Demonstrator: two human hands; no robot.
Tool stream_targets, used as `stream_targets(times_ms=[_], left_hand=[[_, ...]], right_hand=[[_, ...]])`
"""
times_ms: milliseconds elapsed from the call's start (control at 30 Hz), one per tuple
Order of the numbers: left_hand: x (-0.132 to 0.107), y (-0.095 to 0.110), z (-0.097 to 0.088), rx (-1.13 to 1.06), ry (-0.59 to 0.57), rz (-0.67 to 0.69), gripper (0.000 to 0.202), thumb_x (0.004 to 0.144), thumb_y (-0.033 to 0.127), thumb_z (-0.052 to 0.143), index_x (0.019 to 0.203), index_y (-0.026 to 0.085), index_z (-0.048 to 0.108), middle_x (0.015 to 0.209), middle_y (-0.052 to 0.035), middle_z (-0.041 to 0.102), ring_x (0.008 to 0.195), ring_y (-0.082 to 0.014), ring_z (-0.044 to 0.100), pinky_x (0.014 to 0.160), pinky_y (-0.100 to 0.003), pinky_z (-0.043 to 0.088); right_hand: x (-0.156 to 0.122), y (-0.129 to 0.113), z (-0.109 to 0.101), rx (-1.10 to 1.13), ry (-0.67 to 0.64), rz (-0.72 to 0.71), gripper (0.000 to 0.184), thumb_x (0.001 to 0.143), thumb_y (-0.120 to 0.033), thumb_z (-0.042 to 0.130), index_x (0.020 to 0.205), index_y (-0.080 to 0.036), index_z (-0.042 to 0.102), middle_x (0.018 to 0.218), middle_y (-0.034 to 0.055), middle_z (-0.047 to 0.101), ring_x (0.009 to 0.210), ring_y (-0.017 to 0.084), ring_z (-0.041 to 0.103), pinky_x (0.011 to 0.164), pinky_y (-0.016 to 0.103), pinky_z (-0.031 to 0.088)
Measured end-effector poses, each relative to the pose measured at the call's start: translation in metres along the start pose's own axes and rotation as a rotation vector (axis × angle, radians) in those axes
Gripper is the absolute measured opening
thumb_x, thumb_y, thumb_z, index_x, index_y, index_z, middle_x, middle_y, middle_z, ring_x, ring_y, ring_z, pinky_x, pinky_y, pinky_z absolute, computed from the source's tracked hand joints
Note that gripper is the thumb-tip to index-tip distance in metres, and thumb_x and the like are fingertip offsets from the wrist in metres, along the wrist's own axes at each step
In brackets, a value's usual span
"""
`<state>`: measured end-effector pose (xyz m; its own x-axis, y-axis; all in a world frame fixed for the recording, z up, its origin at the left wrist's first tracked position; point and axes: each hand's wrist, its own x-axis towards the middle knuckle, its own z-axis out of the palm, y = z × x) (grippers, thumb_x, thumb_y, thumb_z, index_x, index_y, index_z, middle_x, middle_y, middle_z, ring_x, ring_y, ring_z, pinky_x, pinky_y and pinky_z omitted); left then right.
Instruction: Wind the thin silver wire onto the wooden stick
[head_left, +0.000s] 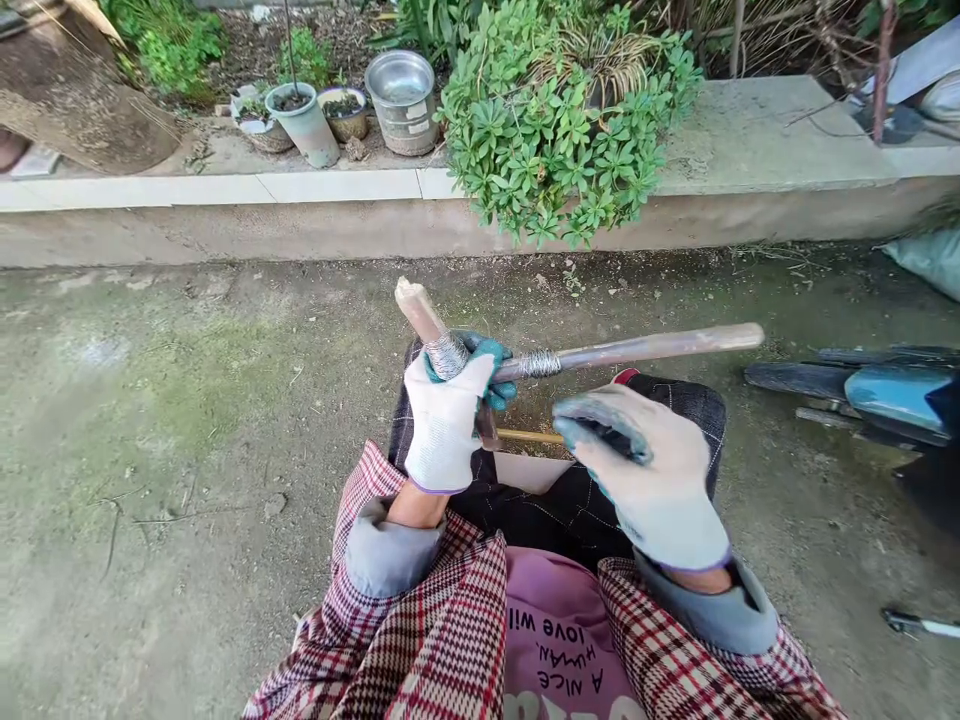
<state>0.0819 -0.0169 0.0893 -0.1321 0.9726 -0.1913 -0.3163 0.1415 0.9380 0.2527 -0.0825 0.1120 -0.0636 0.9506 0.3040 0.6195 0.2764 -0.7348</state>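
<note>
My left hand [450, 415], in a white glove with teal fingertips, is wrapped around a joined pair of brown wooden sticks. One stick [421, 312] points up and left, its end pale and rough; the longer stick [660, 346] reaches right. Silvery wire [448, 355] is coiled around the first, close to my fingers. Another wire coil [540, 363] circles the longer one. My right hand [645, 460], gloved alike, hovers below the long stick, fingers curled and pressed together at the tips. Anything in that pinch is too small to make out. Behind it runs a thin yellowish strip [529, 436].
Across the concrete ground runs a low ledge [337, 188] with a metal pot [403, 105], a pale planter [307, 125] and a leafy bush [562, 130]. A blue and black object [892, 395] stands at right. A black-and-white item [922, 624] lies lower right.
</note>
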Motion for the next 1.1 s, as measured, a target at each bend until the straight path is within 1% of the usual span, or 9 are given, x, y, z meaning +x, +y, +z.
stream_targets(times_ms=[67,133,233,367,567,767,900,967,1100], left_hand=[[-0.003,0.002,0.001,0.116,0.03,0.052,0.023,0.072,0.035,0.077,0.081,0.018,0.063,0.066,0.0016,0.066,0.049,-0.0106,0.06,0.045,-0.022,0.051],[-0.006,0.002,0.002,0.225,0.054,0.104,0.021,0.071,0.032,0.078,0.079,0.018,0.064,0.065,0.0022,0.065,0.051,-0.0104,0.059,0.048,-0.023,0.051],[-0.008,0.0,0.003,0.339,0.079,0.167,0.019,0.067,0.029,0.08,0.075,0.019,0.065,0.066,0.002,0.066,0.056,-0.0115,0.06,0.054,-0.024,0.053],[-0.007,-0.001,0.002,0.376,0.088,0.183,0.019,0.064,0.026,0.08,0.076,0.019,0.067,0.072,0.0007,0.069,0.064,-0.0135,0.063,0.063,-0.026,0.056],[-0.006,0.004,0.003,0.342,0.041,0.115,0.017,0.064,0.023,0.078,0.075,0.018,0.066,0.071,0.0002,0.069,0.063,-0.0136,0.063,0.06,-0.025,0.056],[-0.008,0.008,0.004,0.322,0.017,0.018,0.018,0.065,0.024,0.08,0.074,0.019,0.065,0.06,0.0029,0.061,0.056,-0.0126,0.06,0.052,-0.024,0.053],[-0.01,0.01,0.002,0.33,-0.029,0.06,0.019,0.064,0.025,0.081,0.073,0.019,0.066,0.062,0.002,0.062,0.057,-0.0135,0.06,0.055,-0.025,0.054],[-0.01,0.011,-0.002,0.352,-0.094,0.111,0.018,0.063,0.024,0.082,0.072,0.019,0.067,0.068,0.0001,0.067,0.063,-0.0151,0.063,0.061,-0.027,0.056],[-0.005,0.011,-0.009,0.406,-0.275,0.163,0.016,0.061,0.024,0.082,0.07,0.019,0.07,0.074,-0.0027,0.072,0.071,-0.017,0.066,0.07,-0.028,0.058]], right_hand=[[0.007,-0.011,-0.007,-0.216,0.09,-0.191,0.017,0.092,-0.027,0.068,0.108,-0.03,0.073,0.11,0.0033,0.075,0.099,0.026,0.069,0.085,0.042,0.057],[0.02,-0.012,-0.007,-0.368,0.023,-0.316,0.021,0.091,-0.026,0.068,0.112,-0.027,0.072,0.116,0.0064,0.073,0.11,0.03,0.065,0.092,0.045,0.055],[0.031,-0.001,0.0,-0.457,-0.127,-0.319,0.021,0.09,-0.024,0.066,0.11,-0.025,0.073,0.111,0.007,0.073,0.103,0.029,0.066,0.086,0.043,0.055],[0.023,0.006,0.008,-0.403,-0.11,-0.264,0.02,0.092,-0.024,0.064,0.11,-0.025,0.073,0.112,0.0068,0.073,0.101,0.027,0.066,0.086,0.042,0.056],[0.019,-0.001,0.006,-0.231,-0.088,-0.115,0.017,0.089,-0.018,0.061,0.097,-0.026,0.074,0.104,0.0043,0.073,0.096,0.025,0.069,0.086,0.042,0.056],[0.023,0.018,0.007,0.059,-0.029,0.097,0.009,0.087,-0.021,0.064,0.088,-0.026,0.071,0.089,0.005,0.071,0.084,0.026,0.066,0.082,0.043,0.056],[0.022,0.023,0.008,0.216,0.006,0.206,0.005,0.088,-0.022,0.065,0.086,-0.023,0.069,0.085,0.0041,0.069,0.08,0.022,0.063,0.079,0.04,0.056],[0.024,0.025,0.009,0.331,0.0,0.265,0.005,0.088,-0.024,0.065,0.084,-0.021,0.067,0.083,0.0033,0.069,0.076,0.019,0.063,0.073,0.036,0.056],[0.027,0.035,0.011,0.751,-0.07,0.511,0.02,0.088,-0.04,0.069,0.087,-0.021,0.062,0.082,0.0022,0.069,0.059,0.013,0.059,0.049,0.025,0.051]])
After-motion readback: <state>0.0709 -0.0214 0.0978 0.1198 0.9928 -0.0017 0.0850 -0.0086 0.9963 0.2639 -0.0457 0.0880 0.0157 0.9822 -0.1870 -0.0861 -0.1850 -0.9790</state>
